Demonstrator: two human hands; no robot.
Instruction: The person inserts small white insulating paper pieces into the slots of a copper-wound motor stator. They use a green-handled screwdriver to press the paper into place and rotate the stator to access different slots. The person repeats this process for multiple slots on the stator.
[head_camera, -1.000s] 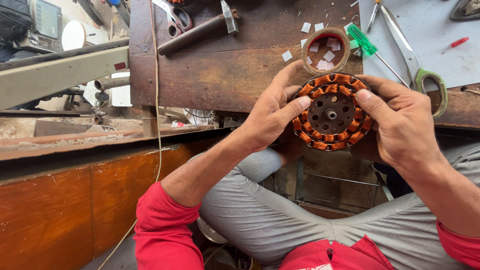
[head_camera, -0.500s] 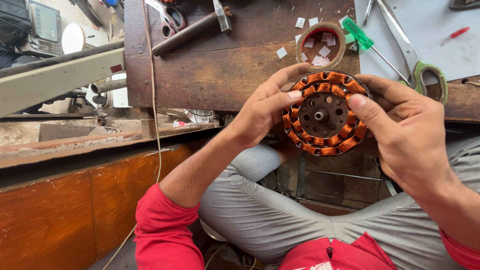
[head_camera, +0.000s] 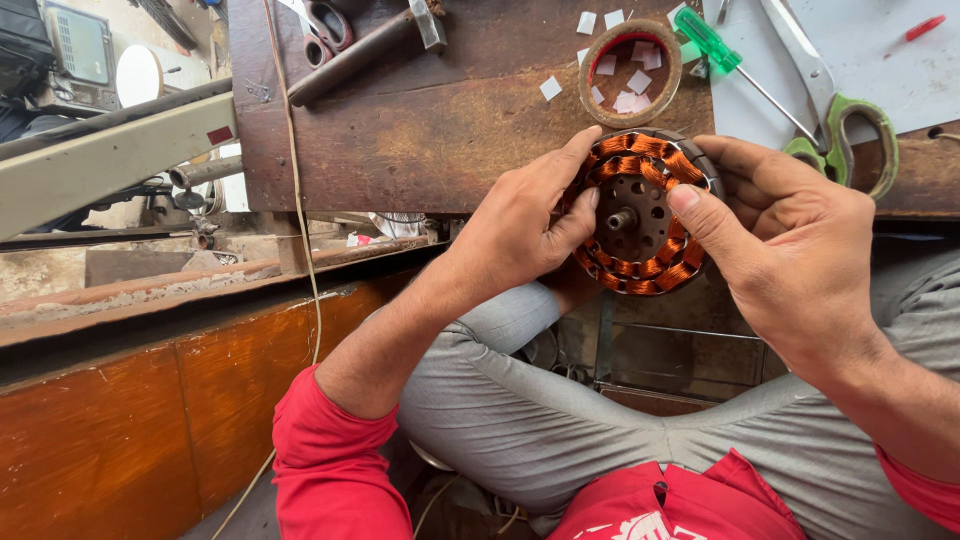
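Spanning the top of the view, a worn wooden workbench (head_camera: 420, 130) shows dark, stained, scratched boards, with a pale grey sheet (head_camera: 860, 60) laid over its right end. Below it, on the left, runs a glossy orange-brown wooden panel (head_camera: 120, 420), and the person's grey trouser legs (head_camera: 560, 430) fill the lower middle, crossed under the bench edge.

Both hands hold a round motor stator (head_camera: 640, 215) up at the bench's front edge, in front of the knees. It is a dark metal disc with small holes and a short shaft at its centre, ringed by tight, shiny copper wire coils. The left hand (head_camera: 525, 225) grips its left rim, fingers curled over the top and thumb pressed on the face. The right hand (head_camera: 790, 240) clasps the right rim, thumb laid across the coils, fingers wrapped behind; it hides that side of the ring.

On the bench just behind the stator lies a brown tape roll (head_camera: 630, 72), round and hollow, with small white paper squares (head_camera: 632, 88) inside and scattered beside it. To its right lie scissors (head_camera: 835, 110) with green loop handles and a green-handled screwdriver (head_camera: 725, 50). A hammer (head_camera: 365, 50) with a brown handle rests at the upper left, and a thin cord (head_camera: 300, 200) hangs over the bench edge.
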